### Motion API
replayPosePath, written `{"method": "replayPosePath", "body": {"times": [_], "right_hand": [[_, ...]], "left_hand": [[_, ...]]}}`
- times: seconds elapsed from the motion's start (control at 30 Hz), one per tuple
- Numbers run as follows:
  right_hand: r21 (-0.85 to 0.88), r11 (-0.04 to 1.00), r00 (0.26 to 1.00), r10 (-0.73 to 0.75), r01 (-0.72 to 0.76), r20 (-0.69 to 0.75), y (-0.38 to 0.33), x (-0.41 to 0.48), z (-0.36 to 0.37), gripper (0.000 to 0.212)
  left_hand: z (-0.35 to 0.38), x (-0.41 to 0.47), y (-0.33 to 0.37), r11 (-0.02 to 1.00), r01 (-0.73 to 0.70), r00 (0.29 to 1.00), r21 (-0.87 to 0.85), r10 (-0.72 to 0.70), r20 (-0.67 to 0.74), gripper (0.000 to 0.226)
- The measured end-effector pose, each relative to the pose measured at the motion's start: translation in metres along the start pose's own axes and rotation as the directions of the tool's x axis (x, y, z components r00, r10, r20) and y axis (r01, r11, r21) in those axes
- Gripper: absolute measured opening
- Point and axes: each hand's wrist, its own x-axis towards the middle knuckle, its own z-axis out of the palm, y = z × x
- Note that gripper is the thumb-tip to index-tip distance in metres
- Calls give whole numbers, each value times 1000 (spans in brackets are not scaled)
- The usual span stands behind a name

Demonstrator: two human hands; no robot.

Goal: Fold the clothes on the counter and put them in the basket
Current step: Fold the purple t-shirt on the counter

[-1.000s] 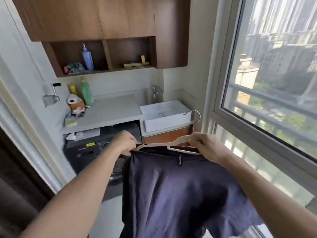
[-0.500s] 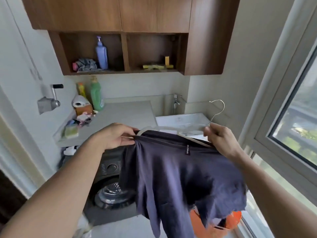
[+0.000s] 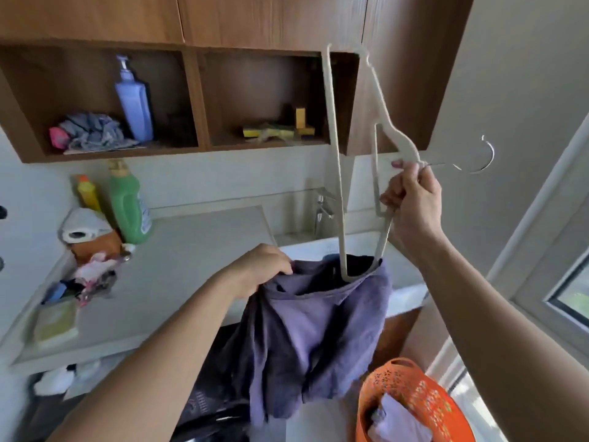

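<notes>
A dark purple garment (image 3: 312,333) hangs in front of me over the counter's (image 3: 191,256) front edge. My left hand (image 3: 261,266) grips its collar at the left. My right hand (image 3: 411,208) grips a cream plastic hanger (image 3: 334,148) near its metal hook and holds it tipped up on end. The hanger's lowest end still sits inside the garment's neck opening. An orange basket (image 3: 411,387) stands on the floor at the lower right with pale cloth inside.
A white sink (image 3: 411,298) with a tap (image 3: 322,205) lies behind the garment. Bottles (image 3: 127,205), a paper roll (image 3: 79,228) and small clutter line the counter's left side. Wall shelves (image 3: 191,100) hang above. A washing machine sits under the counter. A window is on the right.
My right hand has lifted and swung the hanger upright, drawing most of it out of the garment's neck. The garment has dropped lower in my left hand. The view has tilted up.
</notes>
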Motion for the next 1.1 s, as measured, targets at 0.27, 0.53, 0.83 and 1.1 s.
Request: {"method": "replayPosePath", "body": {"times": [0.27,0.53,0.83,1.1], "right_hand": [[-442,888,984,-58,127,166,64,136,-14,17],[-959,276,904,391,66,175,268,204,-76,17],[-980,171,824,566,-100,15,391,204,-85,29],[-778,594,892,440,-204,102,368,173,-29,42]], "left_hand": [[-29,106,-5,946,-119,986,302,149,-78,6],[-32,196,27,883,-120,962,453,215,-166,14],[-52,243,2,914,-34,952,405,153,-265,18],[-56,230,5,934,-37,927,355,165,-338,20]]}}
